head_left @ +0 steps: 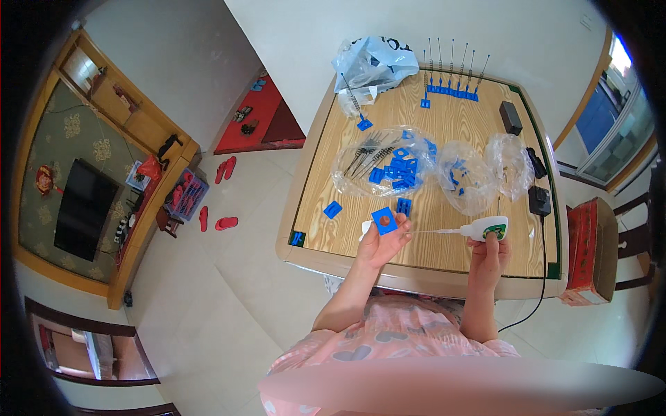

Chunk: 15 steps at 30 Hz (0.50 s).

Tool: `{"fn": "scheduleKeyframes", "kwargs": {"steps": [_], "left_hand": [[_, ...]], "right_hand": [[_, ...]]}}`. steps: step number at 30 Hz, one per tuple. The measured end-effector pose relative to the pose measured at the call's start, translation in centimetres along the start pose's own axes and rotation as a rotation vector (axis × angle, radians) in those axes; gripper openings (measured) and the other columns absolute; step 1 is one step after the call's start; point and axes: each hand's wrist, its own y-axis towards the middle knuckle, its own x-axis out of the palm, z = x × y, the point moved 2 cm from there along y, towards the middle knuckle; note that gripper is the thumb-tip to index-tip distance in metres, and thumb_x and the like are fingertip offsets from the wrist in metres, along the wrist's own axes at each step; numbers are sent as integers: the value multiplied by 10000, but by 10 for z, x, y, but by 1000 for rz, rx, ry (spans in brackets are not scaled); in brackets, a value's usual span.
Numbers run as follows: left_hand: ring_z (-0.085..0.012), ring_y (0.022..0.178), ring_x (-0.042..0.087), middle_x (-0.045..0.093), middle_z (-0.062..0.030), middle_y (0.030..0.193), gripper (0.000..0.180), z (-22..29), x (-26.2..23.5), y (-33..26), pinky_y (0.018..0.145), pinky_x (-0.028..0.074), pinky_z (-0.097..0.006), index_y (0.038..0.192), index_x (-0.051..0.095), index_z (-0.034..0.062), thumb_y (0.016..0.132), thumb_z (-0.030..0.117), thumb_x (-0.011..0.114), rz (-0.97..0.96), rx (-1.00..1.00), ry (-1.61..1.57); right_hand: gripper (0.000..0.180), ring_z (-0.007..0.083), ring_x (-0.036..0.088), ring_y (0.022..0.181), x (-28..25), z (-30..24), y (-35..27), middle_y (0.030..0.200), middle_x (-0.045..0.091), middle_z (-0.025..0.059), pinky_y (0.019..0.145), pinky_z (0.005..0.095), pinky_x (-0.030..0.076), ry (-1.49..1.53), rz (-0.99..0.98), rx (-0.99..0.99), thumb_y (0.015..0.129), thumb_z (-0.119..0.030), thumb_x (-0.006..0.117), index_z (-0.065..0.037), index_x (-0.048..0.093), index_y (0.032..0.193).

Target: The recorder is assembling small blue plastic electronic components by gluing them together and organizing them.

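My left hand (377,251) grips a square blue plastic piece (379,214) with a round hole, tilted up over the table's near side. In my right hand (488,259) lies a white squeeze bottle (476,229) with a green label, apparently glue. Its long thin nozzle points left, the tip ending close to my left fingers; whether it touches the piece cannot be made out. Just beyond my left hand is a blue block (404,206) with openings. Another flat blue piece (333,209) rests further left. A scrap of white (365,227) shows beside my left fingers.
Clear bags hold blue parts (399,170), dark springy rods (368,156) and small blue bits (456,173). Blue bases with upright rods (452,91) line the far edge, near a plastic bag (378,62). A black box (510,118) and corded black device (539,201) stand right.
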Motion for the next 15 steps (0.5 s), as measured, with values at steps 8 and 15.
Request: {"fn": "scheduleKeyframes", "kwargs": {"steps": [8, 15], "left_hand": [[-242, 1060, 464, 513, -70, 1139, 444, -1, 5, 2, 898, 416, -392, 1110, 550, 90, 767, 351, 655, -25, -1, 8], [-247, 1065, 464, 513, -75, 1149, 446, 0, 0, -1, 908, 406, -393, 1115, 550, 94, 768, 356, 652, -10, 7, 6]], "right_hand": [[153, 170, 606, 746, 1, 2, 0, 896, 608, 93, 626, 304, 493, -25, 16, 26, 857, -71, 505, 3, 538, 986], [189, 177, 607, 765, -1, -2, 2, 926, 605, 102, 648, 303, 501, 133, 54, 31, 850, -64, 514, -5, 516, 1029]]}}
